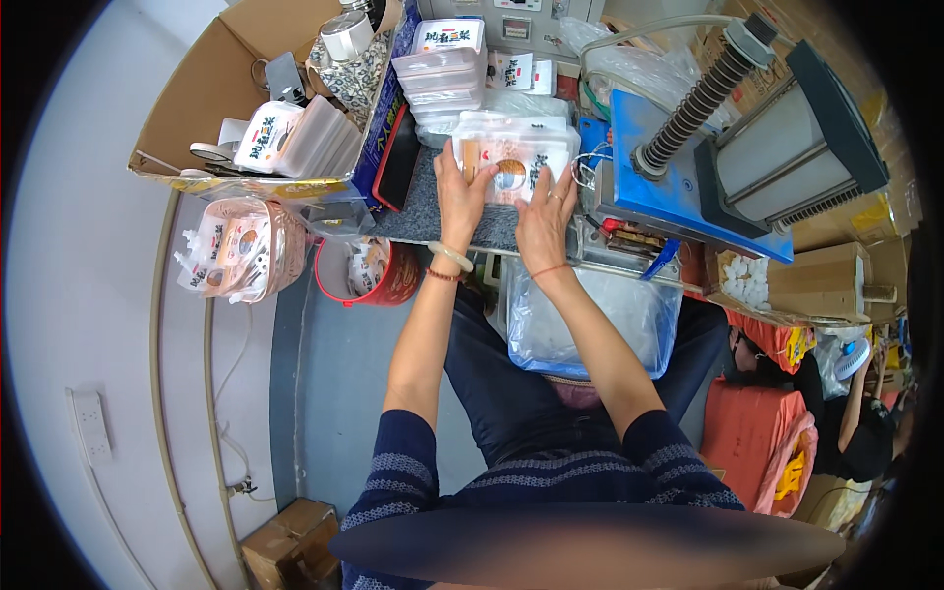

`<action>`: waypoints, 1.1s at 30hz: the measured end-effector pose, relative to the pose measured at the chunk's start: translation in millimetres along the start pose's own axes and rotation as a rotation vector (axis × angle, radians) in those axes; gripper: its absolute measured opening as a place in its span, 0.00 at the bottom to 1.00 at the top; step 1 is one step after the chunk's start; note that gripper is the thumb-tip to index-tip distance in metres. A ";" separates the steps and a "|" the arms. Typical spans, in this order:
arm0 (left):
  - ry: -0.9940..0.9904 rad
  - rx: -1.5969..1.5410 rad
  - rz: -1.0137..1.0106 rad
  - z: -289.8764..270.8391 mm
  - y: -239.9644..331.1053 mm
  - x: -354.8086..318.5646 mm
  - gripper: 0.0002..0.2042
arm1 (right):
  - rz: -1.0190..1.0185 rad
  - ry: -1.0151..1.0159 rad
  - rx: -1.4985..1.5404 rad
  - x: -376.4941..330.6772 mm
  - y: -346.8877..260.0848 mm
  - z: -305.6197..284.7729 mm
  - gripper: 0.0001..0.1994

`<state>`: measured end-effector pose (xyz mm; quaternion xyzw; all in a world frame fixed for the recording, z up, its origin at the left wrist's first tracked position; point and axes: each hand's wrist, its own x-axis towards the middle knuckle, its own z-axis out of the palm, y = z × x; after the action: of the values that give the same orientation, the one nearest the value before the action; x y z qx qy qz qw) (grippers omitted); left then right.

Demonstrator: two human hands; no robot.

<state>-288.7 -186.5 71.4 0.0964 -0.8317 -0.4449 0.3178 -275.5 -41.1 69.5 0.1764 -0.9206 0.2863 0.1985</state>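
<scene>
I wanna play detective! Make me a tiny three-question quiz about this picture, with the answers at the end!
1. True or false: the left hand and the right hand both touch the printed packets.
2. Which wrist wears the pale bangle?
A) left
B) right
C) neither
3. Fill in the colour: the machine's flat plate, under the tall coiled spring, is ____.

Key: 1. True. 2. A. 3. Blue.
</scene>
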 end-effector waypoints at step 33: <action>-0.061 0.718 0.503 32.3 28.7 -9.1 0.37 | -0.423 -0.469 0.142 -165.1 72.2 -165.0 0.15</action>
<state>-298.0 -143.8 77.3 -0.0180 -0.9402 -0.0391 0.3378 -121.8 148.2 84.5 0.4386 -0.8617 0.2539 0.0232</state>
